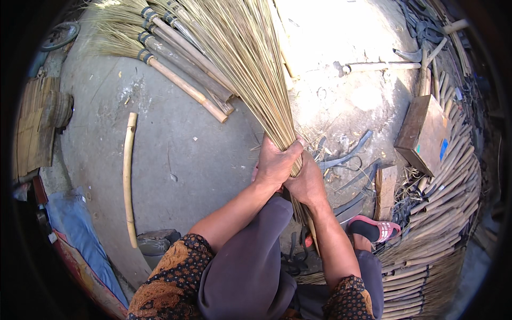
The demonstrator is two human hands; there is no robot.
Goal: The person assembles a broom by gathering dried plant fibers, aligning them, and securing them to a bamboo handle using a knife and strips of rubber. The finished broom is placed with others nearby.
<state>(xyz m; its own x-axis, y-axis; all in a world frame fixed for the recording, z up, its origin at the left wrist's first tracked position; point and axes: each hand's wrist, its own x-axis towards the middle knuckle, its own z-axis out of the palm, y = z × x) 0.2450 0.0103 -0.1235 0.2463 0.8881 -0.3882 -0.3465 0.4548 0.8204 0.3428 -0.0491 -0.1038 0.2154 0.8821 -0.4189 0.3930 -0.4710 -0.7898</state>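
Note:
A big bundle of dry broom straw (261, 80) fans out away from me toward the top of the view and narrows down to my hands. My left hand (276, 162) is closed around its narrow part. Just below and to the right, my right hand (308, 181) also grips the bundle, its fingers partly hidden by the straw. The lower stalks (300, 210) hang out beneath my right hand, beside my raised knee.
Several finished brooms (181, 85) lie at the far left. A bamboo stick (129, 178) rests on the concrete floor. To the right are black rubber strips (354, 152), a wooden block (385, 192), a wooden box (424, 133), a wooden-handled tool (381, 66) and piled bamboo handles (448, 186).

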